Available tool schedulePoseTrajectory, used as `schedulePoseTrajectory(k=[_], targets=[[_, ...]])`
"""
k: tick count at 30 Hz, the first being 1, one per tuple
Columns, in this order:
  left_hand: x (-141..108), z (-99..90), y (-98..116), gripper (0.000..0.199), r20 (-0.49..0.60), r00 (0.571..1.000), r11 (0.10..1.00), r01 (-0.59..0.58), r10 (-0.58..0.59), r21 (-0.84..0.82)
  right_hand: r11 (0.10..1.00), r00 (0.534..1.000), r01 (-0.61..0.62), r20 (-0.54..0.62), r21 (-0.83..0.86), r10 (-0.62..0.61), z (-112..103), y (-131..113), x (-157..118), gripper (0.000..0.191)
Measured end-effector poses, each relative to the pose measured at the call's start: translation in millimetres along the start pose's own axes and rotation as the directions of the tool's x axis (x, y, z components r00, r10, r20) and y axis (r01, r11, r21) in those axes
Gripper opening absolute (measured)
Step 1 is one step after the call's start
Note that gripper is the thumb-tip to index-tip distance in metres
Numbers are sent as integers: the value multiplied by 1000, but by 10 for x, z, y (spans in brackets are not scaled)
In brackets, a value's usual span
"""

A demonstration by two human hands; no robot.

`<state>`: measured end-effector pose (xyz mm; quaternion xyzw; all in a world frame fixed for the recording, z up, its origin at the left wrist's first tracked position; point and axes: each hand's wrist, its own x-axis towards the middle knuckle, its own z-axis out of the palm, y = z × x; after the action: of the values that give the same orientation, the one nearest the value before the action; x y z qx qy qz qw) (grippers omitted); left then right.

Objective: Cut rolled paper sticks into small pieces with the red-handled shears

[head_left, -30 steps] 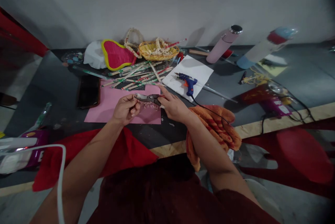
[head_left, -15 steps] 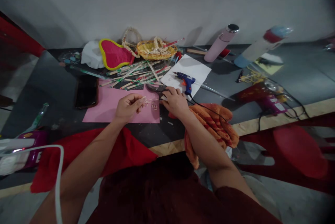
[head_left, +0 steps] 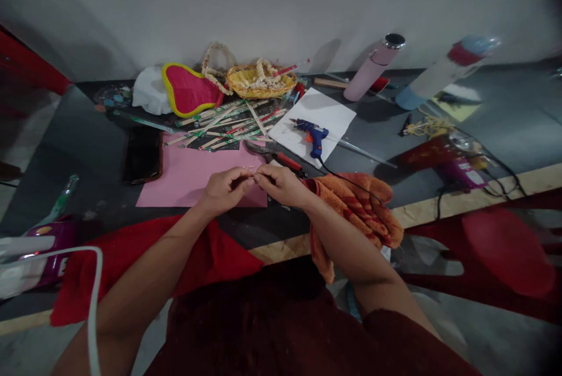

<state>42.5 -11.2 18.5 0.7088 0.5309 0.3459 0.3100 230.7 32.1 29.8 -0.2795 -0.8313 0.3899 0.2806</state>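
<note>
My left hand is closed in a pinch over the pink sheet. A small pale pink beaded strand shows at its fingertips, mostly hidden by the fingers. Facing it, my right hand pinches at the same spot, fingertips touching those of the left. Just beyond the right hand lie pliers with dark jaws and red handles, let go on the table. A blue glue gun rests on a white sheet further right.
Behind the pink sheet lie several patterned sticks and a yellow basket. A phone is at the left. An orange towel hangs over the front edge. A pink flask and a bottle stand at the back right.
My right hand has left the pliers and moved down-left to meet my left hand. My left hand has shifted slightly right, and the beaded strand is now largely covered.
</note>
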Motion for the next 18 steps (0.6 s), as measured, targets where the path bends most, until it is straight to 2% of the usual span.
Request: schedulePoseTrajectory(k=[3, 7, 9, 13, 18], targets=[[-1, -19, 14, 30, 97, 995, 996, 37, -30, -79, 998, 1000, 5, 29, 68, -7, -17, -22, -1, 22], [-5, -32, 45, 32, 93, 995, 997, 43, -37, -69, 981, 997, -37, 75, 190, 23, -25, -27, 4, 29], [-8, -38, 64, 34, 123, 991, 995, 63, -53, -82, 977, 995, -38, 98, 212, 18, -27, -14, 8, 31], [-12, -40, 82, 40, 221, 972, 973, 121, -76, -198, 970, 994, -32, 106, 241, 6, -31, 12, 9, 33], [-19, -12, 65, 42, 281, 957, 932, 162, -68, -325, 947, 978, -48, 206, 317, -19, -21, 17, 0, 34]])
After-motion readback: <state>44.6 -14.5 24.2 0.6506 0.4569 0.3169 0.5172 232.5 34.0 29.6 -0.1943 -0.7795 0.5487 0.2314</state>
